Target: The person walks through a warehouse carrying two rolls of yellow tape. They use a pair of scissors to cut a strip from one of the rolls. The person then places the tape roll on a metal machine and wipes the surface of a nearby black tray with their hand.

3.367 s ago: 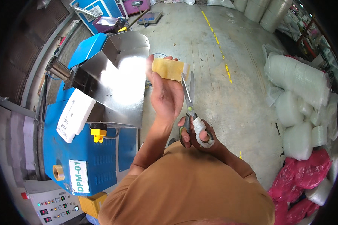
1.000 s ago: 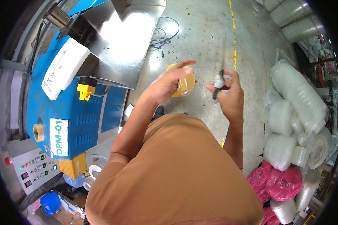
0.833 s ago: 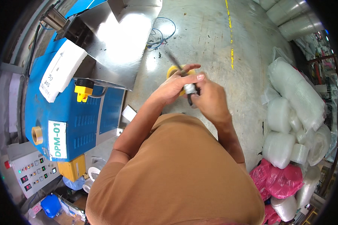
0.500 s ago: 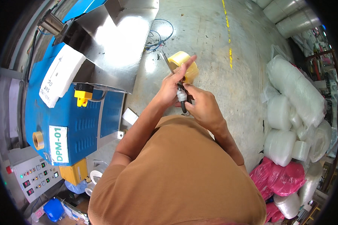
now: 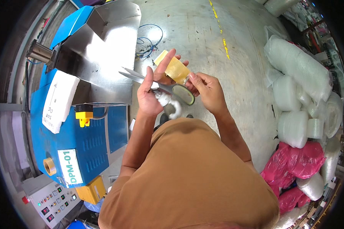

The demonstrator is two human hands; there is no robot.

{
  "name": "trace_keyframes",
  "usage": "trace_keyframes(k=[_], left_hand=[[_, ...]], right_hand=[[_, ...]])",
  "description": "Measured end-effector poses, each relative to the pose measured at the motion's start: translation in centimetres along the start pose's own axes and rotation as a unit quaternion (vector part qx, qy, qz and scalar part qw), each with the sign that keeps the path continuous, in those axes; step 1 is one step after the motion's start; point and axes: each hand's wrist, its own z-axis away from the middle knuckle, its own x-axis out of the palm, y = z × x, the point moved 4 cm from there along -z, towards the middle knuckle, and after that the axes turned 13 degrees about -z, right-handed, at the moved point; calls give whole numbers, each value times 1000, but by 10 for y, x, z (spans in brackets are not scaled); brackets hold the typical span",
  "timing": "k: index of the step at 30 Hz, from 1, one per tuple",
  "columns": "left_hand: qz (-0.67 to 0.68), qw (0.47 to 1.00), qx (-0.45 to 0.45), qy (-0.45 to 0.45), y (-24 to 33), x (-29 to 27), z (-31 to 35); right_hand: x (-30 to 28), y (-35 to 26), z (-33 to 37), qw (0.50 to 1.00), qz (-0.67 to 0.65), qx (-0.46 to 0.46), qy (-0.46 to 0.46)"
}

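Note:
Scissors (image 5: 165, 90) lie across the palm of my left hand (image 5: 150, 96), between thumb and fingers. Their blades point up-left, and white wrapping covers part of one handle. The same hand's fingers reach around a roll of yellowish clear tape (image 5: 174, 69), held just beyond the scissors. My right hand (image 5: 209, 91) is closed, thumb and fingertips pinching the tape at the roll's right edge. Whether a loose tape end is in that pinch cannot be made out. The right fingertips are close to the scissors' dark handle loop.
A blue machine (image 5: 91, 147) with a metal chute (image 5: 116, 57) stands at left. Another tape roll (image 5: 49, 166) sits on it, above a control panel (image 5: 53, 202). Bubble-wrap rolls (image 5: 294, 65) and pink bundles (image 5: 294, 160) are stacked at right. A blue cable (image 5: 156, 26) lies on the floor.
The scissors have swung from nearly upright to slanting left, lying flatter in my left hand. The tape roll has turned edge-on. My right hand has shifted from the scissors' handles to the roll's edge.

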Motion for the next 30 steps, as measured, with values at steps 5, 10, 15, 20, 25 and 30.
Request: trace_keyframes(k=[5,10,15,20,25,30], left_hand=[[-15,999,-26,38,3,12,5],[7,999,-43,11,2,9,10],[-51,993,-101,23,1,0,18],[14,993,-117,15,-3,-13,19],[98,987,-120,37,-3,-23,18],[143,981,-111,69,8,-22,17]], right_hand=[[6,6,6,997,57,-60,-5],[3,8,7,985,166,-41,0],[15,20,20,987,151,-59,14],[20,24,34,986,120,-114,-7],[22,18,35,976,106,-181,-56],[22,24,34,989,26,-131,-56]])
